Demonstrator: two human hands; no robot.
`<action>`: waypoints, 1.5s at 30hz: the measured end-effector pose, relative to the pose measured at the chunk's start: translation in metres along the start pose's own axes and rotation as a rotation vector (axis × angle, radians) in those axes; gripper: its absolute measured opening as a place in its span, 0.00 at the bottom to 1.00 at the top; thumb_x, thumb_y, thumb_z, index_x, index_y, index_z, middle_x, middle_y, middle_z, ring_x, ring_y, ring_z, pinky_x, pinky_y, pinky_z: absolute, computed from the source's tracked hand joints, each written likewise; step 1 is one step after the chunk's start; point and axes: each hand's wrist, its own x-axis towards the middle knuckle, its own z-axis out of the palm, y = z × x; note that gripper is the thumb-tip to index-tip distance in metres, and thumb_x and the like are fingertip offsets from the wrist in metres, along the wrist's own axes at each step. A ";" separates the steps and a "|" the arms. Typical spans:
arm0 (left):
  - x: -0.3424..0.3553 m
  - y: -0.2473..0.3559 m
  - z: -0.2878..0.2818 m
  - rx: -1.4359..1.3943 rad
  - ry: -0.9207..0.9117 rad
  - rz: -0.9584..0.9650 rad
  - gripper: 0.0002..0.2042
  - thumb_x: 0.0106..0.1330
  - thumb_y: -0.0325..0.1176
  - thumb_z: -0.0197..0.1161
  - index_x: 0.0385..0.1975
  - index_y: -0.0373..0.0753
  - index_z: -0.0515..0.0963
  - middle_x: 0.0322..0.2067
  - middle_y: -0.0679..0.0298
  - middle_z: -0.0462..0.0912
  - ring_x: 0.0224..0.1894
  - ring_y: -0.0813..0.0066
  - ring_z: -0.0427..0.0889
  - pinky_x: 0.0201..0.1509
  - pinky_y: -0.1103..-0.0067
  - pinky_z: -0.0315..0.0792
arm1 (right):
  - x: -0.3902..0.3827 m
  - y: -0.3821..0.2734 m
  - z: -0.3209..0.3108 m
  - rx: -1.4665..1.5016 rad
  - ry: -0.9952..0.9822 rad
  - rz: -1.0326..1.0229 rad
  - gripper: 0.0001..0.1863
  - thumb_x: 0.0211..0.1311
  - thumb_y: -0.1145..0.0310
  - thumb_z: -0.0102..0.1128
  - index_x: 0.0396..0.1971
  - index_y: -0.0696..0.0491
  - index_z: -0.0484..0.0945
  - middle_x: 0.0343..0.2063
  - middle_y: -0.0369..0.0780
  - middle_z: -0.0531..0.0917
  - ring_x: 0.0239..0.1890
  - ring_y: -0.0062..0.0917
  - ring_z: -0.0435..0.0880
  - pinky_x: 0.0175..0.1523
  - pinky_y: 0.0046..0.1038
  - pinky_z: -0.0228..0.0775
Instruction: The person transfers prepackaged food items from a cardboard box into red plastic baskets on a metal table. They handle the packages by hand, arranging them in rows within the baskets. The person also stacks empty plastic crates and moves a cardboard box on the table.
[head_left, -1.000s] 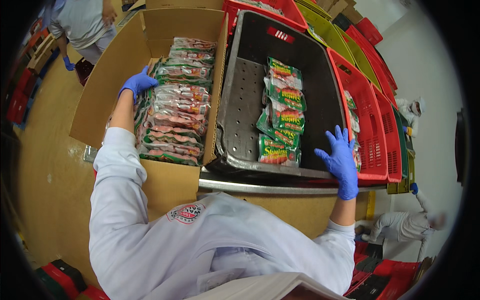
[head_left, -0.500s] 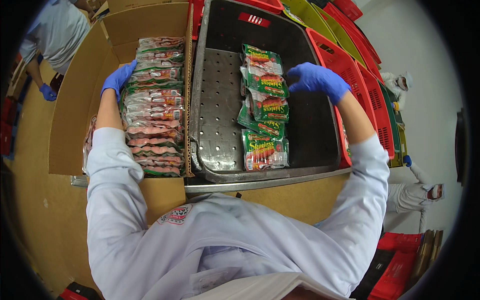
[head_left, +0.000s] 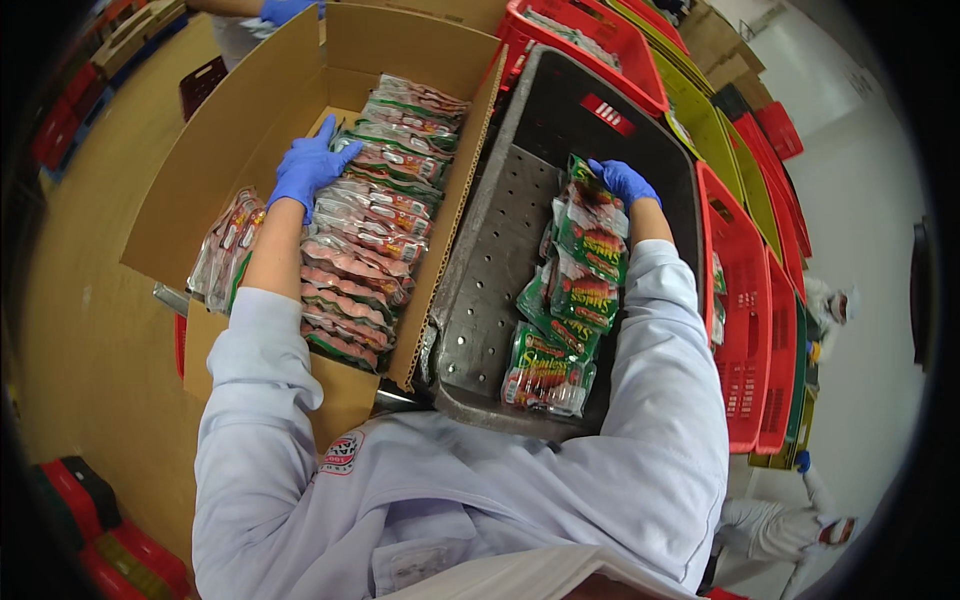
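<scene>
An opened cardboard carton (head_left: 225,130) on the left holds a long row of clear and green sausage packs (head_left: 385,215) standing on edge. My left hand (head_left: 312,170), in a blue glove, rests against the left side of this row with its fingers spread. To the right, a black plastic crate (head_left: 500,215) with a perforated floor holds several green sausage packs (head_left: 585,290) lying overlapped in a line. At the far end of that line, my blue-gloved right hand (head_left: 628,182) has its fingers curled over a sausage pack (head_left: 578,180); its thumb is hidden.
A second short row of packs (head_left: 228,250) stands at the carton's near left. Red crates (head_left: 735,310) and yellow crates (head_left: 700,140) line the right side. A co-worker's gloved hand (head_left: 288,10) shows beyond the carton; another person (head_left: 785,525) in white is at lower right.
The view has turned, so the carton and crate appear tilted and further right. My right hand has come from beside the packs onto the far one. My left hand's fingers have spread.
</scene>
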 end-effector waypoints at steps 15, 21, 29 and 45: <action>-0.018 -0.011 0.010 0.005 0.162 -0.079 0.48 0.47 0.69 0.49 0.62 0.42 0.44 0.50 0.41 0.65 0.53 0.50 0.67 0.53 0.64 0.63 | 0.040 0.023 0.063 0.025 0.085 0.073 0.31 0.60 0.45 0.33 0.38 0.59 0.74 0.37 0.52 0.77 0.44 0.46 0.73 0.51 0.37 0.62; -0.022 -0.002 0.009 -0.007 0.156 -0.056 0.46 0.49 0.65 0.53 0.61 0.37 0.49 0.52 0.39 0.63 0.54 0.46 0.64 0.56 0.65 0.60 | 0.033 0.036 0.084 0.004 0.241 0.017 0.29 0.59 0.45 0.38 0.44 0.56 0.70 0.45 0.52 0.72 0.47 0.45 0.70 0.52 0.36 0.62; -0.013 -0.006 0.014 0.040 0.173 -0.044 0.46 0.47 0.69 0.49 0.61 0.42 0.49 0.52 0.44 0.64 0.54 0.50 0.65 0.54 0.62 0.63 | -0.009 0.028 0.056 0.610 -0.008 0.225 0.24 0.47 0.59 0.64 0.43 0.56 0.72 0.34 0.36 0.79 0.37 0.21 0.75 0.44 0.26 0.67; -0.007 -0.011 0.014 0.001 0.117 -0.066 0.47 0.46 0.69 0.51 0.62 0.42 0.48 0.52 0.44 0.64 0.55 0.50 0.64 0.53 0.61 0.63 | -0.107 -0.028 -0.009 0.236 -0.530 0.009 0.32 0.26 0.64 0.73 0.39 0.58 0.75 0.32 0.40 0.79 0.36 0.26 0.77 0.41 0.28 0.70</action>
